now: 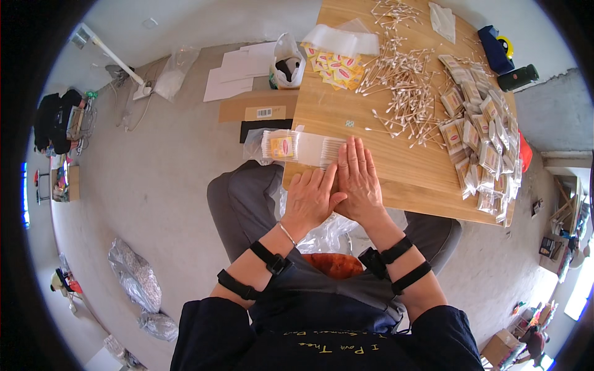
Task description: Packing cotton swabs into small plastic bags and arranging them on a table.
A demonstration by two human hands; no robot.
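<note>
A row of cotton swabs (332,151) lies side by side near the table's front left edge, on a pale flat strip (309,143). My right hand (359,176) lies flat over the row's right end, its fingers stretched out. Beside it, my left hand (309,198) rests with extended fingers at the row's near side, thumb touching the right hand. What lies beneath the palms is hidden. Left of the row, a bundle of swabs with a yellow card (281,146) sits at the mouth of a clear plastic bag (252,145), partly past the table edge.
Loose swabs (405,86) are heaped across the wooden table (396,179). Yellow cards (339,73) are piled at the back left. Filled swab packets (486,139) cover the right side, near a tape dispenser (495,49) and a dark cylinder (518,78). A white bag (287,62) stands left of the table.
</note>
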